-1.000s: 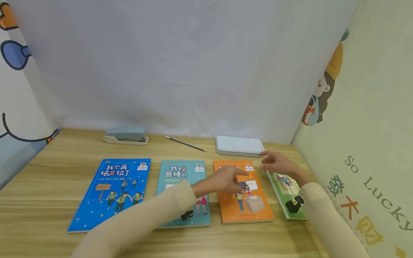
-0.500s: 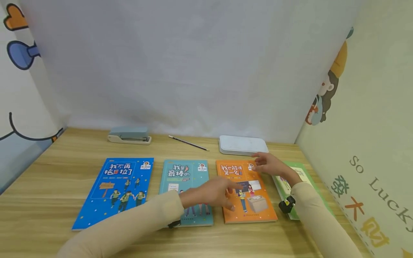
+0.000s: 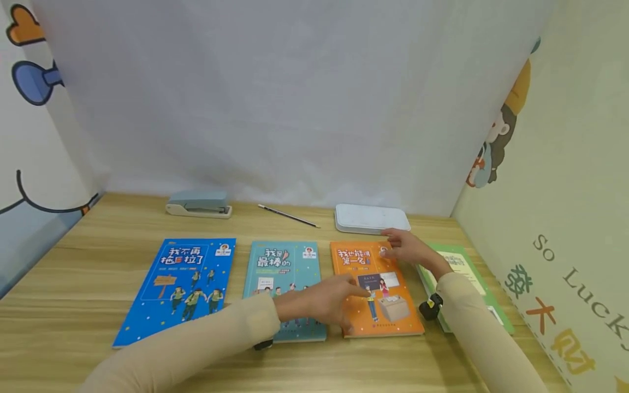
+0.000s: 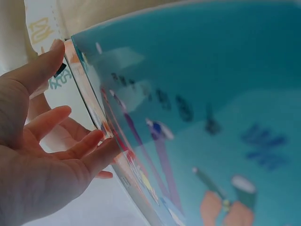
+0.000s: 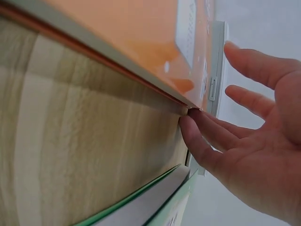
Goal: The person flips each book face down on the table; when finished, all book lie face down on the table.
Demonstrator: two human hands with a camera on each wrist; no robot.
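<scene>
- Lying flat on the wooden table, third from the left in a row of four: the orange book, between a teal book and a green book.
- Touching its near left edge: left hand, fingers relaxed and spread, tips against the spine side, gripping nothing; the same shown in the left wrist view, fingertips at the book's edge.
- Meeting its far right corner: right hand, fingers straight, one fingertip tucked at the corner, nothing gripped.
- Judged thin, light and somewhat flexible, with a glossy cover likely slick under dry fingers; best taken by lifting a corner or edge, then pinching cover and pages together.
- Resting farther back: stapler, pencil, white case; far left, a blue book.
</scene>
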